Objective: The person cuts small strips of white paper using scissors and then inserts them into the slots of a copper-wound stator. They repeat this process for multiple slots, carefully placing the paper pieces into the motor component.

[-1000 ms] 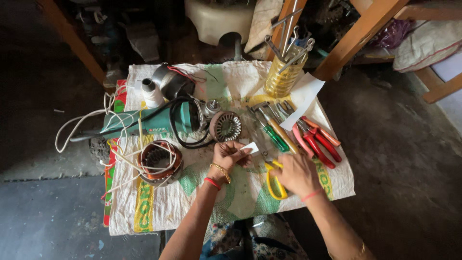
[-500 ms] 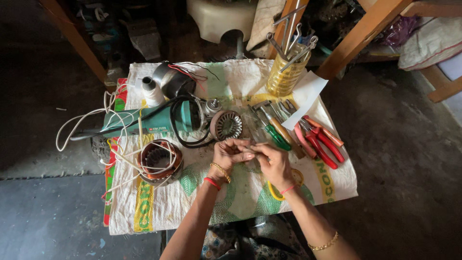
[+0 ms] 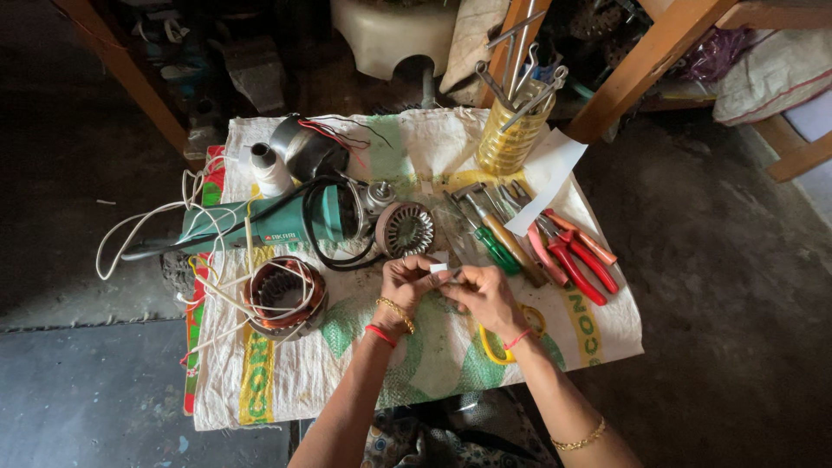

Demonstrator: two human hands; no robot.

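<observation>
My left hand (image 3: 406, 282) and my right hand (image 3: 482, 293) meet over the middle of a white woven sack cloth (image 3: 416, 364). Between their fingertips is a small white piece (image 3: 438, 268), pinched by both hands; a thin dark tip shows beside it. Just beyond the hands lies a round metal fan-like motor part (image 3: 406, 229). Yellow-handled scissors (image 3: 492, 345) lie under my right wrist. Left of my left hand sits a wound copper stator (image 3: 284, 295) with white leads.
A teal angle grinder (image 3: 269, 224) with a black cord lies at the left. Screwdrivers (image 3: 490, 236) and red pliers (image 3: 576, 258) lie to the right, near a white paper (image 3: 546, 178). A yellow container (image 3: 513, 130) holds tools at the back. A thread spool (image 3: 269, 169) stands at the back left.
My right hand has left the yellow scissors and come up left to meet my left hand at the small white piece. The camera has drifted slightly.
</observation>
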